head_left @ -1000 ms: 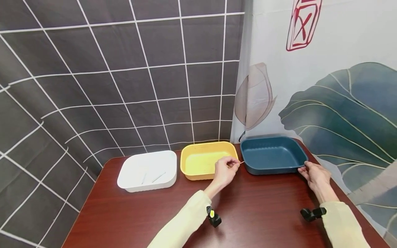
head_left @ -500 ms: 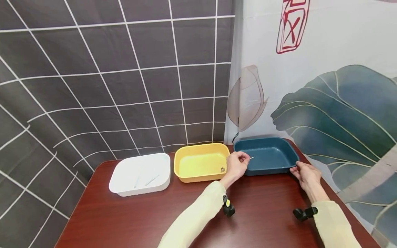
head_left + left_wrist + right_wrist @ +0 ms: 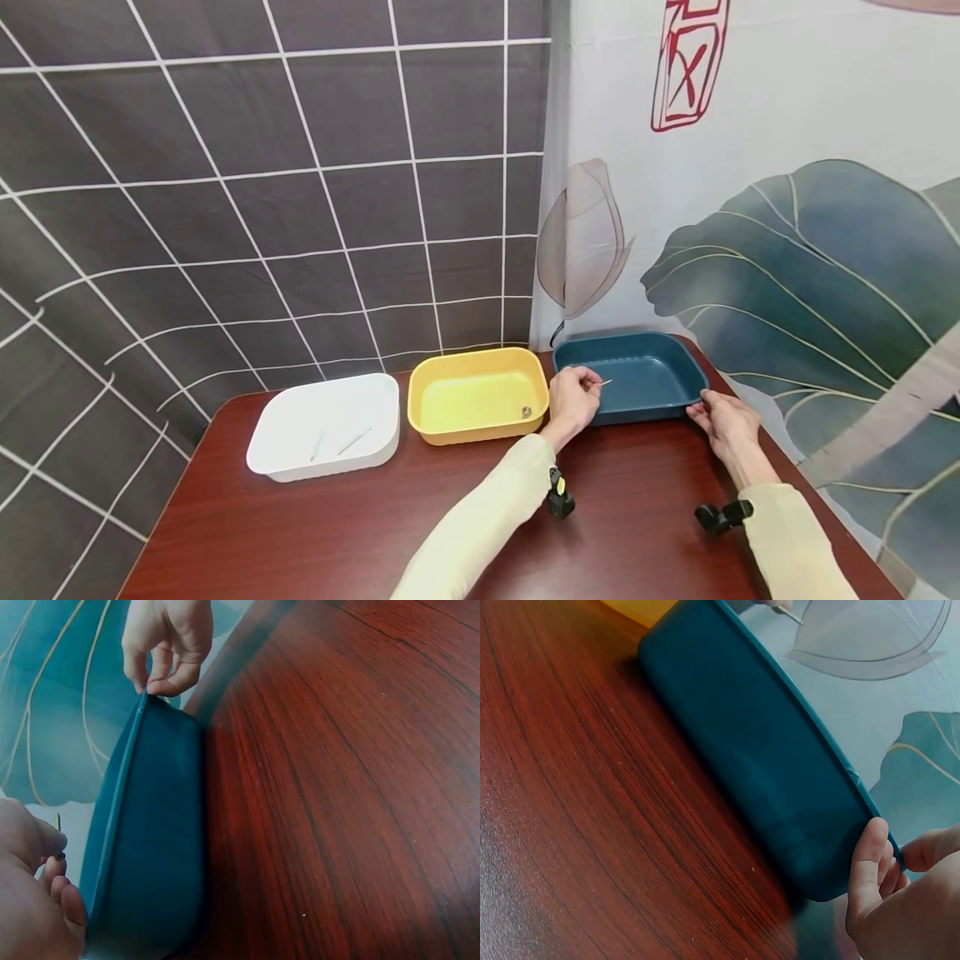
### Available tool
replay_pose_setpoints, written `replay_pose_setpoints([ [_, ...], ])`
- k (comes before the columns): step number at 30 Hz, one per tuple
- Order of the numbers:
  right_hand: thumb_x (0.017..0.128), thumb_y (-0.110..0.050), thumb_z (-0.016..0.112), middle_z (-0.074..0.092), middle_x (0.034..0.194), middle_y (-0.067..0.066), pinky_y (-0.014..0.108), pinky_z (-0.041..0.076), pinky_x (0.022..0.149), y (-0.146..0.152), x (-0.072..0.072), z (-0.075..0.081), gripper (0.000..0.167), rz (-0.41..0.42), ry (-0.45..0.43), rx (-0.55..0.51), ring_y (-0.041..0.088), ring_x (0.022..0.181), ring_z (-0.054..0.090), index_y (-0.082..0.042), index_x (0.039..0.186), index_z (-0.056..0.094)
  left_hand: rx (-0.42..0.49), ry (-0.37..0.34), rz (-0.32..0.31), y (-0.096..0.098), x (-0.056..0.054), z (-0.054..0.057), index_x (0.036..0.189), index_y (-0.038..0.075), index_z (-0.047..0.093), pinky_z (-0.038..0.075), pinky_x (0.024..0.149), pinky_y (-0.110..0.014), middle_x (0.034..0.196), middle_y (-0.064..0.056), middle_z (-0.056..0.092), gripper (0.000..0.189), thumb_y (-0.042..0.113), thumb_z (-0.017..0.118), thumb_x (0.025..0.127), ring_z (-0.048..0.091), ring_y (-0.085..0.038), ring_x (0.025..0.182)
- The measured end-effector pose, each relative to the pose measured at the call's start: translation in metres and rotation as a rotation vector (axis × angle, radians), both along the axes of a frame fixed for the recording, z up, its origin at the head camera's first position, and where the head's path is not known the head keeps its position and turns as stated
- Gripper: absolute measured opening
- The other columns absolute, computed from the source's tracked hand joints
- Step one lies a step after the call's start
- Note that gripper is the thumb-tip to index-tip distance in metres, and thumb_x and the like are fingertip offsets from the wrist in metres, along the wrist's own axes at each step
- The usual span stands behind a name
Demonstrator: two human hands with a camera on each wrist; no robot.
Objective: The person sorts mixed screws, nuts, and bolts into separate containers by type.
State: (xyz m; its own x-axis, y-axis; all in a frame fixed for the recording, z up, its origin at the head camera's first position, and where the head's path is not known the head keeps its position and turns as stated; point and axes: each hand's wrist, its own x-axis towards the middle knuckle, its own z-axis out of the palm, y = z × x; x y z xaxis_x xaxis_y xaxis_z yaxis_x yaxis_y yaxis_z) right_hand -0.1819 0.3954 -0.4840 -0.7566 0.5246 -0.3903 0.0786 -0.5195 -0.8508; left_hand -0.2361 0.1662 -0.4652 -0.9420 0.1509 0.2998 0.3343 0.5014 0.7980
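Observation:
My left hand [image 3: 573,403] is over the near left rim of the dark blue tray [image 3: 641,383], pinching a thin, pointed, brass-toned screw [image 3: 58,823] between thumb and fingers. The screw [image 3: 607,382] points right, above the tray's inside. Its other end is hidden in the fingers. At the tray's near right corner, my right hand [image 3: 727,423] pinches the rim, thumb and fingers on either side of the wall [image 3: 735,750]. The yellow tray [image 3: 431,400] stands just left of the blue one, with a small metal nut-like piece [image 3: 527,412] in its near right corner.
A white tray [image 3: 281,425] stands at the left, with two thin pale rods [image 3: 354,441] in it. All three trays line the back of the brown wooden table [image 3: 315,533]. Behind them hang a dark grid-patterned cloth [image 3: 337,208] and a leaf-printed cloth [image 3: 795,275].
My left hand has moved right with the screw, from the yellow tray's right edge to over the blue tray, uncovering the nut-like piece. My right hand stays on the rim. The view has turned slightly right.

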Motion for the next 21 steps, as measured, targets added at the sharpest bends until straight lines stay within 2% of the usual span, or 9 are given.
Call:
replay_pose_setpoints([
  [4, 0.099, -0.002, 0.057, 0.056, 0.065, 0.004, 0.022, 0.061, 0.057, -0.001, 0.001, 0.001, 0.02, 0.004, 0.012, 0.0, 0.011, 0.053, 0.061, -0.01, 0.081, 0.06, 0.026, 0.036, -0.005, -0.007, 0.004, -0.004, 0.093, 0.012, 0.078, 0.049, 0.071, -0.016, 0.086, 0.007, 0.061, 0.008, 0.009, 0.078, 0.086, 0.057, -0.007, 0.08],
  [8, 0.099, -0.002, 0.057, 0.056, 0.065, 0.005, 0.022, 0.061, 0.057, -0.002, 0.002, 0.001, 0.012, 0.007, 0.004, -0.01, 0.012, 0.052, 0.061, -0.007, 0.089, 0.059, 0.146, 0.104, -0.022, -0.026, 0.014, -0.006, 0.097, 0.005, 0.077, 0.052, 0.071, -0.017, 0.087, 0.002, 0.065, 0.012, 0.003, 0.077, 0.085, 0.059, -0.009, 0.078],
  [11, 0.099, -0.002, 0.057, 0.057, 0.065, 0.005, 0.023, 0.061, 0.056, -0.002, 0.001, 0.001, 0.008, 0.021, -0.009, -0.026, 0.013, 0.052, 0.061, -0.006, 0.092, 0.058, 0.263, 0.135, -0.036, -0.053, 0.024, -0.004, 0.095, -0.001, 0.076, 0.055, 0.066, -0.018, 0.083, -0.004, 0.069, 0.011, -0.002, 0.075, 0.084, 0.062, -0.012, 0.073],
  [14, 0.099, -0.003, 0.058, 0.057, 0.065, 0.005, 0.023, 0.061, 0.056, -0.001, -0.002, 0.003, 0.009, 0.033, -0.002, -0.033, 0.013, 0.052, 0.061, -0.007, 0.09, 0.058, 0.334, 0.132, -0.023, -0.087, 0.035, -0.001, 0.094, -0.003, 0.075, 0.057, 0.065, -0.02, 0.084, -0.008, 0.072, 0.01, -0.004, 0.073, 0.085, 0.065, -0.015, 0.071],
  [17, 0.098, -0.003, 0.059, 0.058, 0.065, 0.006, 0.023, 0.061, 0.056, 0.0, -0.004, 0.005, 0.009, 0.033, 0.014, -0.053, 0.014, 0.051, 0.062, -0.007, 0.09, 0.059, 0.33, 0.11, 0.031, -0.123, 0.047, -0.002, 0.093, -0.002, 0.076, 0.058, 0.065, -0.021, 0.084, -0.008, 0.073, 0.01, -0.003, 0.072, 0.084, 0.067, -0.018, 0.071],
  [21, 0.098, -0.002, 0.059, 0.057, 0.064, 0.007, 0.024, 0.061, 0.055, 0.002, -0.004, 0.006, 0.009, 0.029, 0.024, -0.085, 0.015, 0.051, 0.062, -0.006, 0.09, 0.058, 0.254, 0.091, 0.1, -0.165, 0.066, -0.009, 0.092, 0.0, 0.076, 0.057, 0.062, -0.022, 0.079, -0.005, 0.073, 0.009, -0.003, 0.074, 0.083, 0.068, -0.018, 0.067],
])
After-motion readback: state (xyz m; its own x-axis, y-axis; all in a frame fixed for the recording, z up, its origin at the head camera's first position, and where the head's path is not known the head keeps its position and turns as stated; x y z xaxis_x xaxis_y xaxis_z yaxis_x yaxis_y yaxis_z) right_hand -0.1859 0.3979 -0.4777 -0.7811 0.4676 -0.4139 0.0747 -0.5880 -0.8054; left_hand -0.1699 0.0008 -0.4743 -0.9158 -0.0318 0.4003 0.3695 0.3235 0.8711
